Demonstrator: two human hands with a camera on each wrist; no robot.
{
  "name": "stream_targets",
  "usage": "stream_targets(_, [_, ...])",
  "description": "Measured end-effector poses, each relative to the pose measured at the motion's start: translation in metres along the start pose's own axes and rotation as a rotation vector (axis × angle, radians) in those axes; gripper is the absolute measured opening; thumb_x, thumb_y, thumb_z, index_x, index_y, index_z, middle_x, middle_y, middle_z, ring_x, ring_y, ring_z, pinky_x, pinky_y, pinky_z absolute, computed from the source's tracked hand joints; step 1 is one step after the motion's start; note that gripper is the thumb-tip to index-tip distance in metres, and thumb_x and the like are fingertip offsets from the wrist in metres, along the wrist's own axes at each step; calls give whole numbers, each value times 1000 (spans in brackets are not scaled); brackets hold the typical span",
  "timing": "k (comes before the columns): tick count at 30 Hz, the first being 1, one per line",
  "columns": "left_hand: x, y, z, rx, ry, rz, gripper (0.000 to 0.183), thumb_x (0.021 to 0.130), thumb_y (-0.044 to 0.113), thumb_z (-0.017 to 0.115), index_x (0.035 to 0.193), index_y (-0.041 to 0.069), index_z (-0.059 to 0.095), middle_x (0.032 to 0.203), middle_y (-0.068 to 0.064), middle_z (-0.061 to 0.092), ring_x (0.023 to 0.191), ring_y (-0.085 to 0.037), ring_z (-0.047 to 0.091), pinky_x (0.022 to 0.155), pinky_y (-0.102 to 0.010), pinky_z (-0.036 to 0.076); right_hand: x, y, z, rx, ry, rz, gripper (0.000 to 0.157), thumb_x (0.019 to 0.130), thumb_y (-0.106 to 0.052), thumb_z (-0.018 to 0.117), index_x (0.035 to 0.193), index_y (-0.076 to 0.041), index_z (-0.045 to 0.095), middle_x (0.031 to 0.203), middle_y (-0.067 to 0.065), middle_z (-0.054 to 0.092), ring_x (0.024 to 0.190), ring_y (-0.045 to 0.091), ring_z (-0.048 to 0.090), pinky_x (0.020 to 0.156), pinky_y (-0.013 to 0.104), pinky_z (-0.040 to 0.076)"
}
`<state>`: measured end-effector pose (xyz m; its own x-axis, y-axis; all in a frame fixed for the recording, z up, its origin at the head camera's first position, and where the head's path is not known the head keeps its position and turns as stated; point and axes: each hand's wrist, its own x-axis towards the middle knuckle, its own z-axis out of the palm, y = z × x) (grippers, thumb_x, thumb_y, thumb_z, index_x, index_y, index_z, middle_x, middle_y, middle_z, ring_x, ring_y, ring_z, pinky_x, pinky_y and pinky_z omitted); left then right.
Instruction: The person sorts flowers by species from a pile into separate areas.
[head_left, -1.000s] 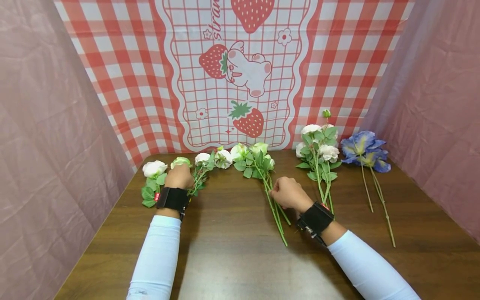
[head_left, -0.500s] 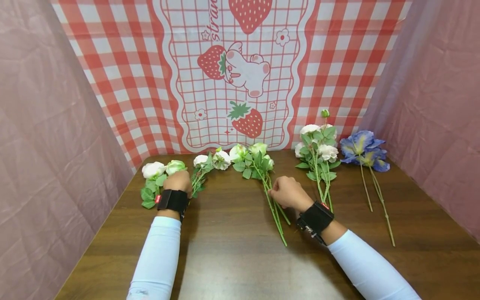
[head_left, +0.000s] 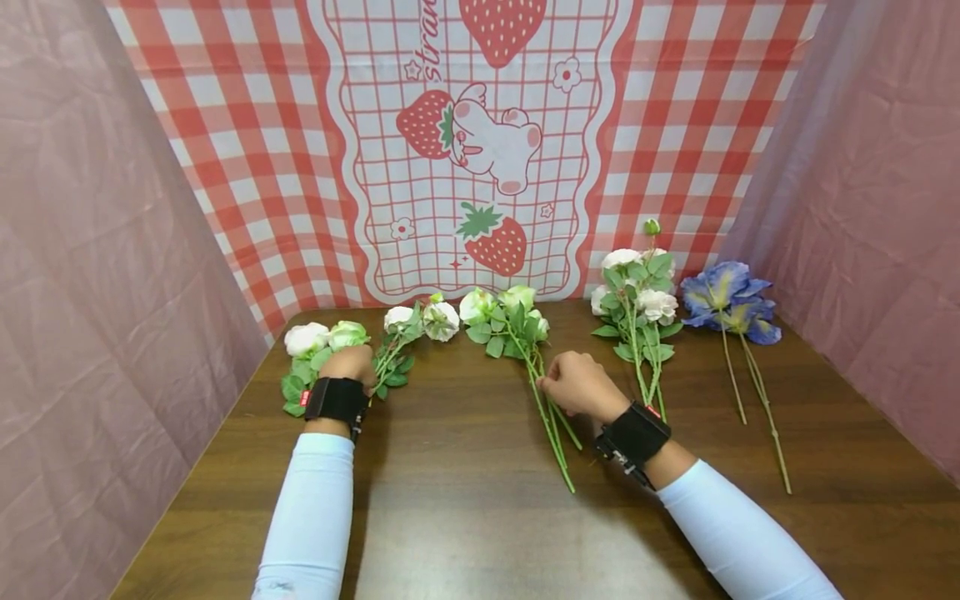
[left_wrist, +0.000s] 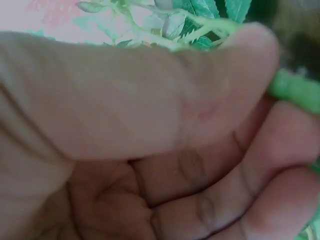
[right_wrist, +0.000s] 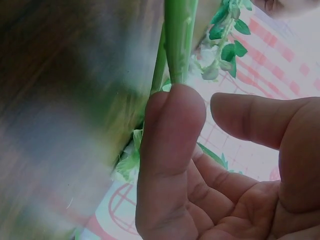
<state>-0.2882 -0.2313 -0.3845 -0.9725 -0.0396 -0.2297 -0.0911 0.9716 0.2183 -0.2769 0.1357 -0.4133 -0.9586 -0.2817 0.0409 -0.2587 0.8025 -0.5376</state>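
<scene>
My left hand [head_left: 348, 365] is at the left of the table, between a green-white rose [head_left: 347, 335] and a spray of pale roses [head_left: 397, 318]. In the left wrist view, its thumb and curled fingers pinch a green flower stem [left_wrist: 297, 91]; which bloom it belongs to is hidden. My right hand [head_left: 581, 385] rests beside the bunch of pale green roses [head_left: 517, 297]. Close up, the green stems [right_wrist: 180, 40] pass behind its index fingertip, touching or nearly so, while the thumb [right_wrist: 245, 117] stands apart with a gap.
A white rose [head_left: 306, 340] lies far left. White peonies with long stems [head_left: 655, 306] and two blue irises [head_left: 720, 287] lie to the right on the brown wooden table [head_left: 465, 533]. A checked strawberry cloth [head_left: 495, 150] hangs behind, with pink curtains at the sides.
My left hand has shifted slightly left and toward me. The green-white rose moved left as well, and the pale rose spray followed a little. My right hand has stayed nearly still.
</scene>
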Motion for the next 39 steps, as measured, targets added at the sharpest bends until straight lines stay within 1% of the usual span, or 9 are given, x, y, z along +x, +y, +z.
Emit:
stream_targets(6, [-1,-4,-8,-13,43,1,13,72,-5,68,84,-1,67,94,-19,63,81,-29,57,68,-41,54,0,-1,-1,6,-6,2,29,98,-31,67,75,-14,67,52,0,60,45,19,61,53,32,48])
stream_targets(9, [-5,-5,-9,-33,128,18,11,73,-1,72,83,-1,68,95,-20,66,84,-32,62,72,-48,56,-1,-1,-2,10,-13,1,29,99,-31,67,76,-13,66,53,1,60,46,20,61,53,33,48])
stream_targets(13, [-9,-3,-12,-66,270,34,24,68,8,81,86,0,67,99,-25,68,89,-42,67,74,-57,56,-2,-2,-4,9,-13,2,29,99,-31,67,78,-12,66,53,2,60,46,21,61,53,32,47])
stream_targets(16, [-9,-1,-16,-90,332,26,17,74,9,75,84,0,65,102,-29,67,88,-47,65,69,-58,54,-2,-2,-5,7,-10,7,30,100,-32,66,79,-11,66,54,3,60,46,21,60,52,32,46])
stream_targets(21, [-12,4,-25,-136,377,8,13,88,2,53,75,2,57,89,-24,60,73,-36,56,60,-48,47,-3,-3,-7,9,-14,4,30,100,-33,65,81,-10,67,56,3,61,46,20,60,51,31,46])
stream_targets(30, [-19,12,-35,-182,498,26,33,82,0,52,56,12,37,60,0,28,63,-28,44,53,-42,39,-5,-3,-16,30,-3,-2,32,102,-33,62,83,-7,68,57,5,62,49,22,62,51,32,45])
stream_targets(33, [-21,14,-37,-205,521,54,43,89,4,58,53,14,35,59,2,22,60,-23,35,52,-38,34,-5,-4,-20,33,1,-1,32,102,-33,63,86,-5,69,59,4,63,49,20,62,51,32,46])
stream_targets(37, [-24,17,-40,-258,551,91,45,96,12,64,55,13,45,61,-4,43,61,-22,34,58,-38,34,-6,-6,-24,37,18,-19,32,101,-33,63,88,-5,70,62,4,64,49,18,61,53,33,48])
stream_targets(39, [-26,19,-42,-288,573,109,35,97,13,64,63,9,58,73,-11,60,66,-27,47,65,-44,41,-7,-7,-27,52,23,-27,32,102,-33,63,91,-4,71,65,4,65,49,18,62,55,33,49])
